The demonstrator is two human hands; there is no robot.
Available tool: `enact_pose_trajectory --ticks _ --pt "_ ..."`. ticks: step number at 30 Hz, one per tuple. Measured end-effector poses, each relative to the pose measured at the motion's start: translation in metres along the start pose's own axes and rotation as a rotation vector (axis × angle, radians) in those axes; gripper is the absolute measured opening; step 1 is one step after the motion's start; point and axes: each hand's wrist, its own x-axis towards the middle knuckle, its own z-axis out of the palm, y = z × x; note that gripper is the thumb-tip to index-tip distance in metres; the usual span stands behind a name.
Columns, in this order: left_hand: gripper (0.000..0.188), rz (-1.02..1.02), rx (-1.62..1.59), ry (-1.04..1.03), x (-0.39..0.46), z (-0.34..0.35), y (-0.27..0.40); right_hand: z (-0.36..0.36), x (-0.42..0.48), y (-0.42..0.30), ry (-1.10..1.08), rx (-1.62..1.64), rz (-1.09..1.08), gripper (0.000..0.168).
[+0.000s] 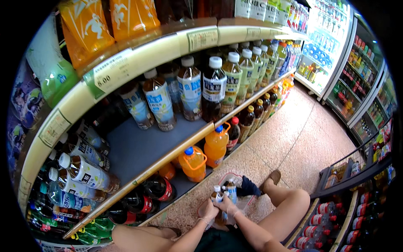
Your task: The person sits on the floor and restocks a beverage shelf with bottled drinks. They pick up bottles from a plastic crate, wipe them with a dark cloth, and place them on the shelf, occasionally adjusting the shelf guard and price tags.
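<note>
Low between my legs, my left hand (209, 210) is closed around a white-capped tea bottle (217, 193) with a white and blue label. My right hand (229, 206) is beside it, its fingers around a second white-capped bottle (225, 194); the two hands touch or nearly touch. Thin clear gloves seem to cover both. Another blue-labelled bottle (232, 190) stands just behind. Below and around them is a clear plastic container or bag (244, 203) on the floor, its kind not plain, with a dark cloth (248, 186) at its far side.
A shelf (138, 141) at the left holds upright tea bottles (159, 100) and a leaning group (91, 173). Orange drink jugs (192, 163) and cola bottles (160, 188) fill the level below. A rack of red-labelled bottles (315, 220) is at the right. Lit drink coolers (324, 47) stand beyond the tiled floor (283, 126).
</note>
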Motion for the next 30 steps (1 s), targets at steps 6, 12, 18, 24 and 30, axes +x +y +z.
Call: enact_pose_trajectory --ticks 6,12,18,24,30 --pt "0.057 0.145 -0.024 -0.208 0.022 0.042 -0.042 0.015 0.010 0.020 0.016 -0.256 0.209 0.066" --pt "0.062 0.194 -0.167 -0.351 -0.012 -0.072 0.073 -0.034 0.002 -0.065 0.029 -0.343 -0.033 0.041" --pt "0.072 0.887 -0.256 0.302 -0.064 -0.230 0.190 -0.096 -0.072 -0.288 0.232 0.198 -0.784 0.040" --pt "0.079 0.637 -0.677 0.589 -0.016 -0.302 0.237 -0.090 -0.017 -0.401 0.177 0.234 -0.799 0.070" --pt "0.055 0.666 -0.720 0.552 0.051 -0.332 0.225 -0.061 0.042 -0.417 0.109 0.356 -0.780 0.076"
